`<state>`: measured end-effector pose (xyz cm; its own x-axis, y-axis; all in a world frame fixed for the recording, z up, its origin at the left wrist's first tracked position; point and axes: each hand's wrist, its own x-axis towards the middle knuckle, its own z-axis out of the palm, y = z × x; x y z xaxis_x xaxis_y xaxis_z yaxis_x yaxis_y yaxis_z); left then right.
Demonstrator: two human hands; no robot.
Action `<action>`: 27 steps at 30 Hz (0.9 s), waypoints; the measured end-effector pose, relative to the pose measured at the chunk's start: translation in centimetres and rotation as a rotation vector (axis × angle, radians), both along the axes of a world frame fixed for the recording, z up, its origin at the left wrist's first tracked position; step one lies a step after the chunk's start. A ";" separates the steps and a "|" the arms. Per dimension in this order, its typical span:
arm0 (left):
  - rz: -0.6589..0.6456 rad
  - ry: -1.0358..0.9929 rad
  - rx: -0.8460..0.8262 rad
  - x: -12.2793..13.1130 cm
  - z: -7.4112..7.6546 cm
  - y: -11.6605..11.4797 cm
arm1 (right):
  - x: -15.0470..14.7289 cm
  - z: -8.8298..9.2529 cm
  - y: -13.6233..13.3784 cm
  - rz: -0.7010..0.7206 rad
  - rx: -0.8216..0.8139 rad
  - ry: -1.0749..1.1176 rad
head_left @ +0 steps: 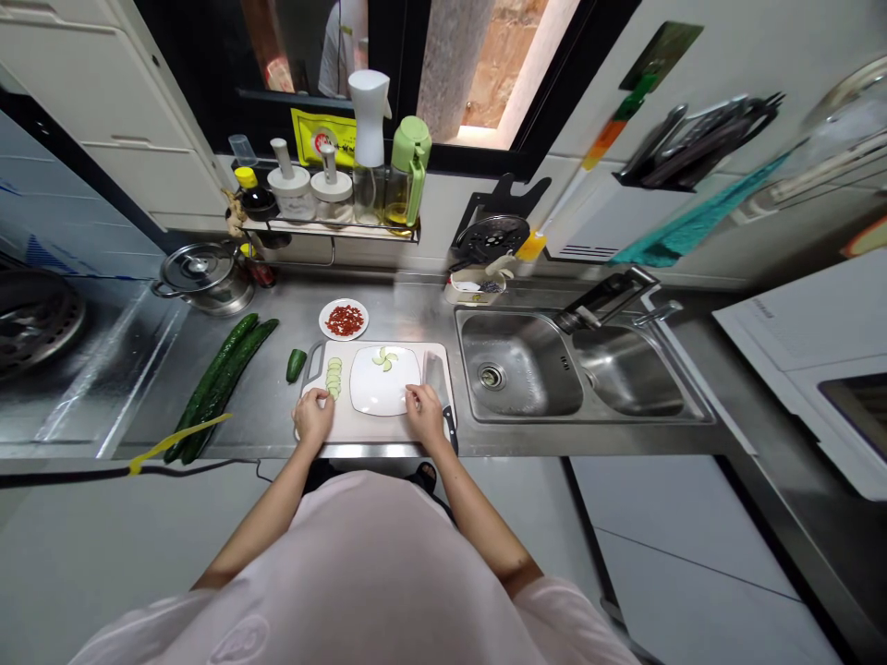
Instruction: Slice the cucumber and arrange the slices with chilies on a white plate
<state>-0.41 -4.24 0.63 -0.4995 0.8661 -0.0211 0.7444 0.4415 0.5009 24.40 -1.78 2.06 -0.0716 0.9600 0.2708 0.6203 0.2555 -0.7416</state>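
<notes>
My left hand (314, 417) is closed in a pinch at the near end of a row of cucumber slices (334, 371). Whether a slice is between its fingertips is too small to tell. At the right rim of a white square plate (367, 388), my right hand (425, 415) has its fingers curled together; what they hold, if anything, is hidden. Several cucumber pieces (385, 358) lie fanned out on the plate's far part. Plate and slices rest on a white cutting board (360, 431). A knife (435, 371) lies along the board's right side, its black handle towards me.
A cucumber stub (296, 365) sits left of the board, with two whole cucumbers (220, 379) farther left. Behind the board stands a small plate (345, 334) of chopped red pieces. A lidded pot (204, 277) is at the back left. The double sink (533, 369) is right.
</notes>
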 end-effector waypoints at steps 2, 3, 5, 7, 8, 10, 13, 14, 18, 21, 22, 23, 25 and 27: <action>0.023 -0.068 0.010 -0.1 0.0 0.2 | 0.1 0.0 0.0 -0.005 -0.003 -0.005; 0.032 -0.121 0.020 -0.2 0.1 0.3 | 0.2 0.1 0.0 -0.007 -0.005 -0.007; 0.044 -0.273 0.070 -0.3 0.4 0.7 | 0.2 0.2 -0.1 -0.012 -0.008 -0.008; 0.040 -0.482 0.153 -0.3 0.9 1.2 | 0.1 0.5 0.0 -0.010 -0.010 -0.001; 0.034 -0.596 0.198 -0.2 1.4 1.5 | 0.1 0.7 0.0 -0.006 -0.011 0.006; 0.014 -0.803 0.252 0.1 2.7 2.2 | -0.2 1.3 0.2 0.004 -0.012 0.028; -0.045 -0.992 0.281 0.8 5.5 3.0 | -1.0 2.9 0.7 0.018 0.001 0.075; -0.062 -1.024 0.278 1.0 6.5 3.2 | -1.3 3.5 1.0 0.025 0.014 0.093; -0.155 -1.095 0.236 1.9 10.1 3.9 | -2.9 6.6 1.9 0.071 0.050 0.165; -0.209 -1.131 0.233 2.6 11.7 4.2 | -3.9 8.9 2.5 0.121 0.056 0.210; -0.226 -1.145 0.232 2.8 12.1 4.2 | -4.2 9.6 2.6 0.144 0.059 0.212; -0.242 -1.158 0.230 3.0 12.4 4.3 | -4.4 10.2 2.7 0.166 0.061 0.206; -0.272 -1.173 0.227 3.4 12.8 4.3 | -4.7 11.2 2.9 0.202 0.070 0.176; -0.290 -1.167 0.218 3.8 12.9 4.4 | -4.9 11.7 3.1 0.220 0.071 0.137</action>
